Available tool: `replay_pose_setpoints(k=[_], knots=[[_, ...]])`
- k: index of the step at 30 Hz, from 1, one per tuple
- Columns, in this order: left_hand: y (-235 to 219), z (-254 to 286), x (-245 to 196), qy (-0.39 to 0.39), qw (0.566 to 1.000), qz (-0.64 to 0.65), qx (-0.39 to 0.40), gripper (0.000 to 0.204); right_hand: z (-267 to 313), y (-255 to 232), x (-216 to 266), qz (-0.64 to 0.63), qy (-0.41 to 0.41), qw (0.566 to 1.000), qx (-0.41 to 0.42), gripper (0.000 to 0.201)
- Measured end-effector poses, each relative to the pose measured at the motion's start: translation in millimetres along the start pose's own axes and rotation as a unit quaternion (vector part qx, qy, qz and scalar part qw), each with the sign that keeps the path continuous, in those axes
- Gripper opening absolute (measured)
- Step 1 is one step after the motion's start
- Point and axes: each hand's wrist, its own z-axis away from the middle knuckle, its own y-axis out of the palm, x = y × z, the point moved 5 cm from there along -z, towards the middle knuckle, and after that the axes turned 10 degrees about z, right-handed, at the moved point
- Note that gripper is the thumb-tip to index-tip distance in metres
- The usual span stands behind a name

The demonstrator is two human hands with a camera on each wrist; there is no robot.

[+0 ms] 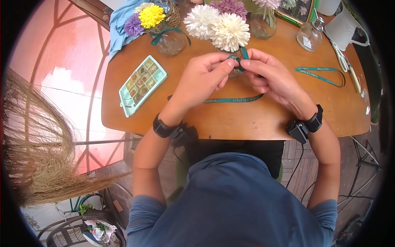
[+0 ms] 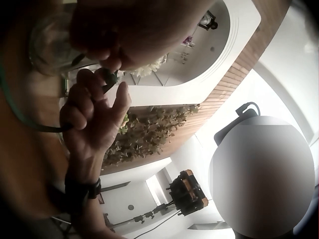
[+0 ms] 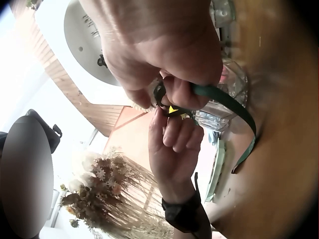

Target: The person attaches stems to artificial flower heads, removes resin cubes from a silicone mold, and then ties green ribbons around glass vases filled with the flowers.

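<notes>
A green printed ribbon [image 1: 242, 100] is pinched between the fingertips of both hands, in front of a glass vase [image 1: 236, 71] with white flowers [image 1: 230, 32]. My left hand [image 1: 204, 76] grips it from the left, thumb and forefinger close to the other hand's. From the right, my right hand [image 1: 269, 76] pinches a small loop of it, the other fingers curled. One tail hangs from the right hand and curves over the table, its lettering showing. In the right wrist view, the ribbon [image 3: 227, 102] trails beside the glass. The fingers partly hide the loop and most of the vase.
On the wooden table [image 1: 164, 113], a mint-green compartment box [image 1: 142, 84] lies left. Behind it stands a vase [image 1: 170, 43] with a green bow. A second ribbon [image 1: 323, 75] lies right, near a white-handled tool [image 1: 353, 78]. A glass bottle [image 1: 309, 36] and white pitcher [image 1: 343, 26] stand back right.
</notes>
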Motion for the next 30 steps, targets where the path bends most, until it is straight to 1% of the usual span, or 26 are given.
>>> replay_pose_setpoints(k=[2,8,14,17,20,23,27,30], knots=[[-1,0,2,-0.005,1.0,-0.008,0.004,0.027,0,-2,0,0.013,0.002,1.0,-0.018,0.01],[2,0,-6,0.007,1.0,-0.01,-0.015,0.027,0,-1,1,0.011,-0.027,0.999,-0.019,0.003],[3,-1,-6,0.029,0.999,0.011,-0.031,0.026,-1,0,1,0.008,-0.012,0.999,-0.031,0.004],[3,-1,-7,0.037,0.998,0.015,-0.04,0.025,-2,-1,-1,0.029,-0.03,0.999,-0.012,0.006],[4,1,-9,0.04,0.998,0.024,-0.043,0.025,-2,-2,0,0.091,-0.045,0.994,-0.05,0.011],[3,4,-9,0.04,0.997,0.047,-0.04,0.025,-5,-8,-4,0.057,-0.043,0.996,-0.048,0.012],[3,8,-6,0.043,0.995,0.077,-0.041,0.026,-4,-8,-3,0.057,-0.034,0.996,-0.06,0.013],[-1,7,-5,0.036,0.996,0.073,-0.047,0.028,-2,-3,-1,0.06,-0.028,0.996,-0.057,0.012]])
